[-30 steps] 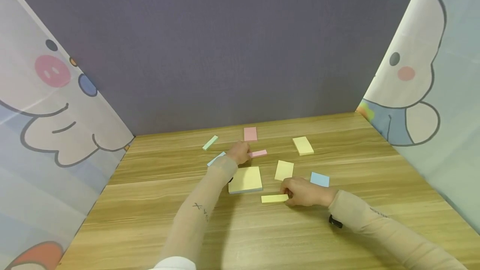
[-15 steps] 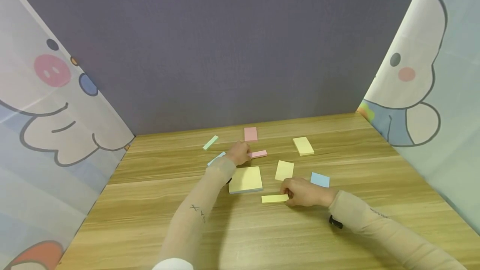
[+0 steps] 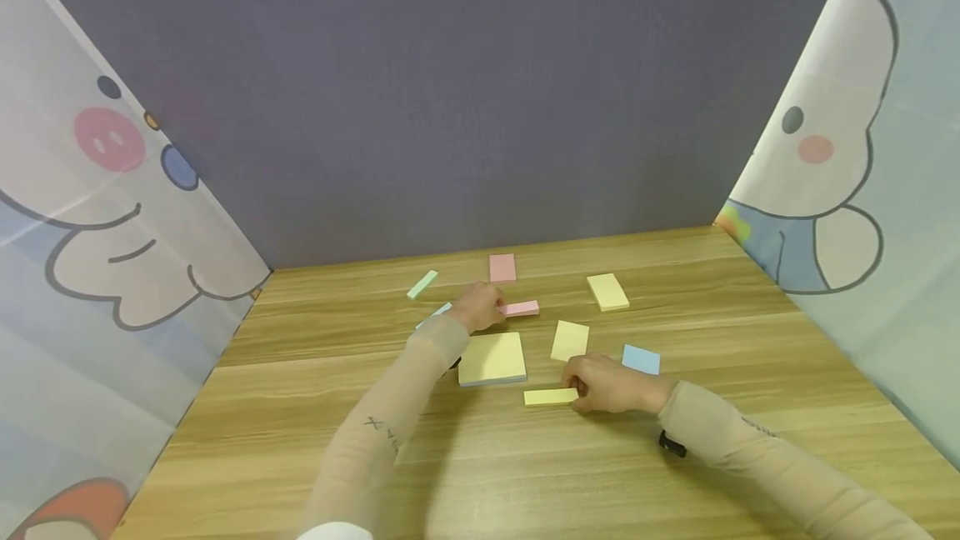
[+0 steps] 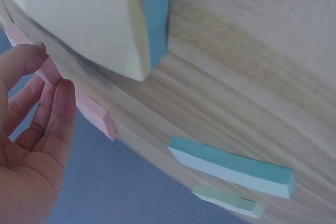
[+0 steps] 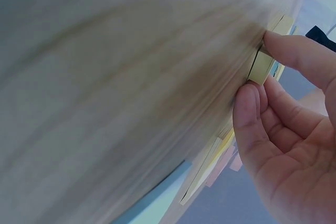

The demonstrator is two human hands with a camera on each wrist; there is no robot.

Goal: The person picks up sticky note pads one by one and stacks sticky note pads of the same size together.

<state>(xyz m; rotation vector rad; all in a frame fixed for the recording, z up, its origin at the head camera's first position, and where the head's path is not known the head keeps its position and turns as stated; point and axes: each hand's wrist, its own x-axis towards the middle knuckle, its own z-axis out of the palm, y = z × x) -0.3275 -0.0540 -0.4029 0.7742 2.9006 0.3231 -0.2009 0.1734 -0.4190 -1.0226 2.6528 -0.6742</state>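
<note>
My left hand [image 3: 478, 307] pinches the left end of a narrow pink sticky-note pad [image 3: 521, 308] between thumb and fingers, low over the table. The left wrist view shows this pink strip [image 4: 50, 71] between the fingertips. Nearer the front, my right hand [image 3: 607, 383] pinches the right end of a narrow yellow sticky-note pad [image 3: 550, 397], which lies at table level. In the right wrist view, thumb and fingers grip the yellow strip's end [image 5: 261, 66]. Between the hands sits a large pale-yellow sticky-note pad [image 3: 492, 358] with a blue lower layer.
A pink pad [image 3: 502, 267] lies behind the left hand. Green [image 3: 422, 285] and blue [image 3: 432, 315] strips are to its left, the blue partly hidden. Yellow pads [image 3: 607, 292] [image 3: 570, 341] and a blue pad [image 3: 641, 359] lie at right. A dark panel [image 3: 480, 107] closes the back.
My left hand has shifted very slightly to the right with the pink strip, and the left forearm has swung a little leftward. The right hand and yellow strip stay still.
</note>
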